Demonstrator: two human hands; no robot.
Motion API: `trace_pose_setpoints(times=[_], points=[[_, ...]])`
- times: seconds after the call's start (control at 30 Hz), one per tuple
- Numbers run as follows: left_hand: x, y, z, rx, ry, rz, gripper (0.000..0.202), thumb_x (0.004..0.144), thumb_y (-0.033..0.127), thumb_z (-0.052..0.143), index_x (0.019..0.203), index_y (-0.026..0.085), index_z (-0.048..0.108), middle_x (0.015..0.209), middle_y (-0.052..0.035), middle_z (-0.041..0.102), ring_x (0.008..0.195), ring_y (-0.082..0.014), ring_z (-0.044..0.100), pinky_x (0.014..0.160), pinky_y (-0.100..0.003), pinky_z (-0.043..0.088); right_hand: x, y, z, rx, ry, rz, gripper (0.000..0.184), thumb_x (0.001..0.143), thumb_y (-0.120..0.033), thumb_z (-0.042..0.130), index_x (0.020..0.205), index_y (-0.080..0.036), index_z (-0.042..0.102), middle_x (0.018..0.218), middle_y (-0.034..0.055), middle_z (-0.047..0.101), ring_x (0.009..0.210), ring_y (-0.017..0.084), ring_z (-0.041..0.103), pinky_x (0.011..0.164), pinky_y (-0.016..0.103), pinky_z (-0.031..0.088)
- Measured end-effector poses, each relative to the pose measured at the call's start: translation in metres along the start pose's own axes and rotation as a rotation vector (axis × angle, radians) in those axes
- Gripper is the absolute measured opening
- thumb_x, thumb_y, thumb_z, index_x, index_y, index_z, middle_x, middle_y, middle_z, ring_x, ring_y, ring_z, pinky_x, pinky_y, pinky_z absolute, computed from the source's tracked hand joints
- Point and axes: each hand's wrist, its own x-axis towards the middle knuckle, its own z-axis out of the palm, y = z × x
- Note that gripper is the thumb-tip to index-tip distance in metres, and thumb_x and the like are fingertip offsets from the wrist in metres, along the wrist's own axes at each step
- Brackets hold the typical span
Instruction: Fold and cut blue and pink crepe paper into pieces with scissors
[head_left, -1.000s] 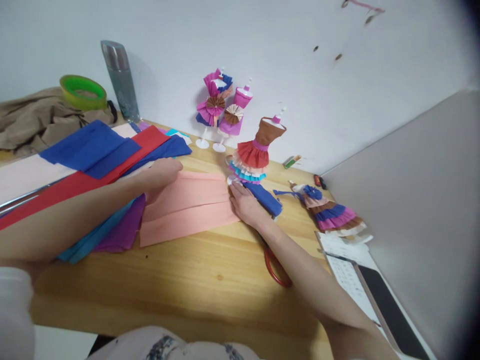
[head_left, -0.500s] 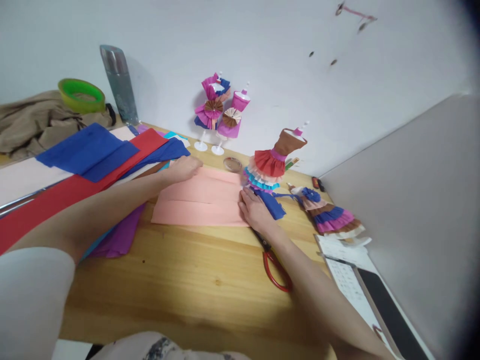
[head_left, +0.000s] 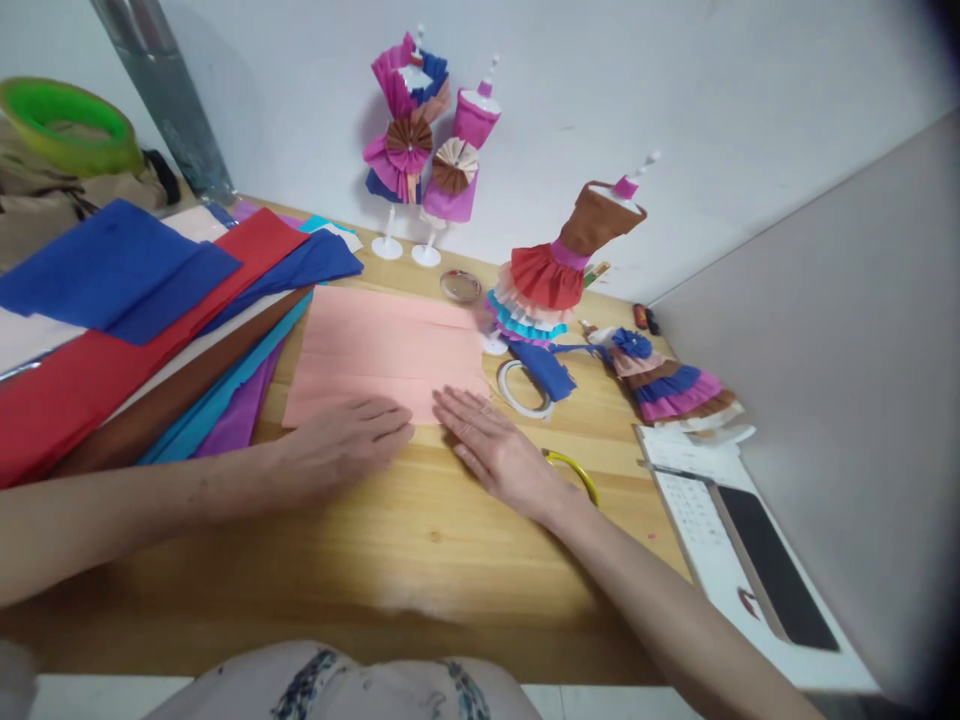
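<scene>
The pink sheet lies flat on the wooden table, faint creases running across it. It should be very light, thin and limp, easily creased or torn, and apt to slide on smooth wood. The far-left corner or the far edge would give a gentle pinch; a flat palm suits the near side.

Both hands are spread flat, gripping nothing. The left hand lies over the near edge, though it is blurred and I cannot tell how firmly it presses. The right hand rests with its fingertips on the near-right corner.

At the left, a pile of coloured sheets crowds the pink one. The brown-topped dress form stands just beside the far-right corner, tall and easy to knock. The white ring and a blue scrap lie close to the right edge, and a yellow handle shows beyond the right wrist. A clear disc sits just past the far edge
</scene>
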Motion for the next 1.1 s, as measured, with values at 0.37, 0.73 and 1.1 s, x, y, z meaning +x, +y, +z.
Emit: trace_pose_setpoints(times=[0.37, 0.73, 1.1], points=[[-0.018, 0.015, 0.003, 0.024, -0.024, 0.047, 0.025, 0.091, 0.011, 0.051, 0.109, 0.019, 0.067, 0.109, -0.0102, 0.072, 0.109, -0.025, 0.061, 0.104, -0.041, 0.043, -0.016, -0.044, 0.008, 0.075, 0.029, -0.035, 0.047, 0.1, -0.014, 0.04, 0.146, -0.009, 0.048, 0.153, 0.019, 0.046, 0.148, 0.025, 0.035, 0.118, 0.048, 0.039], [0.023, 0.054, 0.019, 0.139, -0.046, 0.018, 0.042, 0.093, 0.032, 0.06, 0.128, 0.009, 0.058, 0.135, -0.0195, 0.061, 0.124, -0.0313, 0.054, 0.106, -0.044, 0.039, -0.096, -0.011, -0.032, -0.191, -0.002, 0.722, 0.046, 0.089, -0.019, 0.052, 0.134, -0.014, 0.057, 0.101, 0.013, 0.068, 0.081, 0.028, 0.071, 0.069, 0.041, 0.059], [0.023, 0.035, 0.018, 0.074, 0.042, 0.083, 0.038, 0.1, 0.033, 0.047, 0.128, 0.011, 0.059, 0.134, -0.0149, 0.064, 0.13, -0.0301, 0.052, 0.113, -0.045, 0.032, -0.107, 0.006, -0.035, 0.049, -0.05, 0.683, 0.047, 0.095, -0.025, 0.047, 0.141, -0.023, 0.049, 0.109, 0.0098, 0.068, 0.089, 0.024, 0.07, 0.08, 0.038, 0.057]])
